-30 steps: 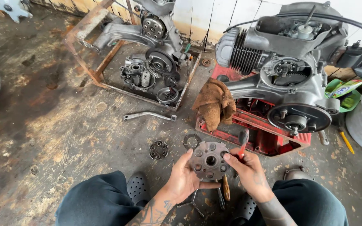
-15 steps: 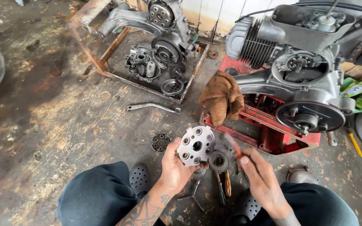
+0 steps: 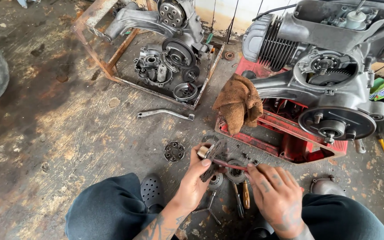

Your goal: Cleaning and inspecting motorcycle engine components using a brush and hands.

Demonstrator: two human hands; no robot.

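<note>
A small dark round toothed part (image 3: 174, 151) lies on the stained concrete floor (image 3: 58, 133) just left of the left hand. Farther up from that hand a bent metal lever (image 3: 165, 114) rests flat, and beyond it a rusty frame (image 3: 112, 71) holds a stripped engine case (image 3: 170, 66). Up and right of the right hand, a brown rag (image 3: 238, 106) drapes over a red stand (image 3: 290, 142) carrying a grey engine (image 3: 325, 66).

Both hands (image 3: 236, 186) grip a round clutch assembly (image 3: 213, 156) above the floor (image 3: 67, 124).
</note>
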